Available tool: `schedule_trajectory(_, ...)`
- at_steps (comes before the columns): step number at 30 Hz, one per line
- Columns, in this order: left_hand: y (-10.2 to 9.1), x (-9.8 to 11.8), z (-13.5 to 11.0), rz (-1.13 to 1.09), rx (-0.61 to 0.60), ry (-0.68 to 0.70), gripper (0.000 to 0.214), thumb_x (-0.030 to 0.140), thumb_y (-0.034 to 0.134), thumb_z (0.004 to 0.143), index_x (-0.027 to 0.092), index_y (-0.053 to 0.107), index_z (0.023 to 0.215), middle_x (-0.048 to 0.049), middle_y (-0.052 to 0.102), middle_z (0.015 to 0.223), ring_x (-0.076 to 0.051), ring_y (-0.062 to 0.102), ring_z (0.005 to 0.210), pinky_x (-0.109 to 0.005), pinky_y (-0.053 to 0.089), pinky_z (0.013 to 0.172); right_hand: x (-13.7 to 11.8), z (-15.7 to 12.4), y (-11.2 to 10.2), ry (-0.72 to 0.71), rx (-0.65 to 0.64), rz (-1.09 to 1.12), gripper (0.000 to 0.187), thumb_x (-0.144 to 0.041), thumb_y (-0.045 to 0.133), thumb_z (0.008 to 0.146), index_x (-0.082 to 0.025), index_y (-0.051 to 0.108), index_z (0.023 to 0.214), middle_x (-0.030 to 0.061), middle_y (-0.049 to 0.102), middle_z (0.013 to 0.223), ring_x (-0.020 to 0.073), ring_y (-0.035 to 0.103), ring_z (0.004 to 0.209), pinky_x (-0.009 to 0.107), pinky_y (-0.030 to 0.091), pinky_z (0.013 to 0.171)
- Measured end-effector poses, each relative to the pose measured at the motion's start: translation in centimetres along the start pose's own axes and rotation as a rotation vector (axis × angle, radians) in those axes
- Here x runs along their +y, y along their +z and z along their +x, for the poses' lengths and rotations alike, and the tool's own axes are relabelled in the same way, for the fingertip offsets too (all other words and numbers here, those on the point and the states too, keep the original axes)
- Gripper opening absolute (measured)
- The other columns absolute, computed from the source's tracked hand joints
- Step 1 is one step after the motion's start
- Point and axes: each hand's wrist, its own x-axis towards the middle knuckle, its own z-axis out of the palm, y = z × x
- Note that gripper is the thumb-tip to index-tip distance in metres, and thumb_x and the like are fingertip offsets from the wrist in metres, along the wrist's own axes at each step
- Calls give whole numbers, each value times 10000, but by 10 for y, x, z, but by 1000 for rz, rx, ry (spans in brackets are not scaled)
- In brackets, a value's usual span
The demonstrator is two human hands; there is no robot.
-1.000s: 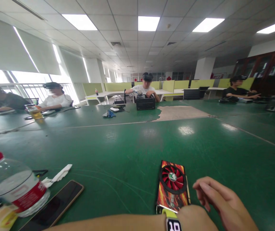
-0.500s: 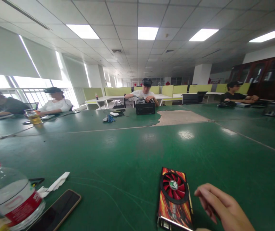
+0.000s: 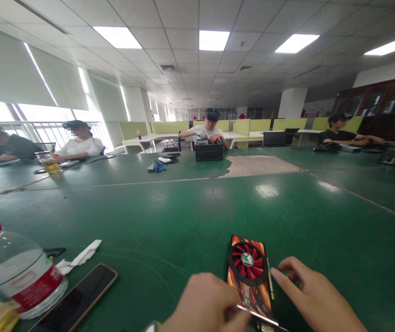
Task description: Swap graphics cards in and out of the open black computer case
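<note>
A red and orange graphics card [image 3: 249,272] with a round fan lies flat on the green table [image 3: 197,216] in front of me. My left hand [image 3: 206,304] is curled over the card's near left corner, fingers pinched on its edge. My right hand [image 3: 313,297] rests just right of the card with fingers stretched out and spread, the fingertips touching its right edge.
At the near left stand a clear water bottle [image 3: 14,269] with a red cap, a dark phone [image 3: 76,299] and a crumpled white tissue [image 3: 81,253]. Several other people sit at the far side; one handles a black box [image 3: 209,150]. A yellow drink [image 3: 50,163] stands far left.
My left hand has come back into view and closed on the card's near corner. My right hand has moved closer to the card's right edge. The camera shifted slightly.
</note>
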Motion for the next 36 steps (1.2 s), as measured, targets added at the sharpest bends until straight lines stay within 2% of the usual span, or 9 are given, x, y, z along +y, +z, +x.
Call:
schedule_trajectory(3,-44,-47,-19,-74,199,-372,481,517,424,874,178,439,533,47,384,500,-91,369,495,-229,275,490,-2,-2,1,-6,-12,-33,444,-644,337,865,-263,556,922,15,660,798,207,616,682,308,399,600)
schedule_trajectory(5,-67,-69,-29,-116,295,-508,485,569,440,834,183,411,543,54,371,523,-97,379,526,-226,295,523,-3,-3,2,0,-11,-39,465,-666,324,858,-270,553,948,14,661,819,209,621,691,312,412,609)
schedule_trajectory(7,-77,-81,-35,-104,329,-554,471,578,443,817,186,427,557,54,391,531,-105,398,538,-230,301,539,-2,-2,2,24,-3,-48,495,-691,320,845,-270,545,976,19,663,833,217,625,700,328,428,643)
schedule_trajectory(13,-67,-80,-29,9,247,-580,417,549,441,828,196,519,621,39,510,567,-129,469,558,-247,286,537,8,4,5,51,-10,-66,572,-709,334,829,-245,514,1110,54,668,894,248,631,732,373,438,689)
schedule_trajectory(19,-69,-78,-27,12,249,-579,378,543,438,836,210,578,724,39,540,594,-137,500,568,-248,303,545,11,7,8,83,-36,-56,647,-706,322,834,-246,428,1277,50,647,1088,250,619,827,389,436,759)
schedule_trajectory(27,-53,-73,-25,20,42,-514,332,473,450,839,224,663,784,-4,633,680,-158,549,618,-250,312,559,9,7,15,53,-30,-10,628,-660,387,839,-242,453,1303,76,649,1145,262,628,853,394,449,770)
schedule_trajectory(29,-49,-74,-25,16,32,-495,320,461,453,839,229,665,783,0,632,677,-155,546,613,-249,310,557,5,6,16,37,-9,-12,612,-652,388,842,-248,464,1295,71,648,1139,256,624,851,390,450,766)
schedule_trajectory(33,-51,-77,-24,-50,170,-499,340,472,441,849,206,619,735,18,594,635,-140,526,602,-242,323,566,-7,-4,13,-19,141,33,519,-639,454,808,-273,571,1156,34,674,941,225,603,726,350,452,644)
schedule_trajectory(36,-54,-79,-24,-92,310,-501,382,509,440,847,189,561,677,30,539,601,-129,487,590,-238,327,570,-5,-27,10,-142,355,214,391,-626,526,772,-255,648,776,19,624,683,201,570,628,323,440,611)
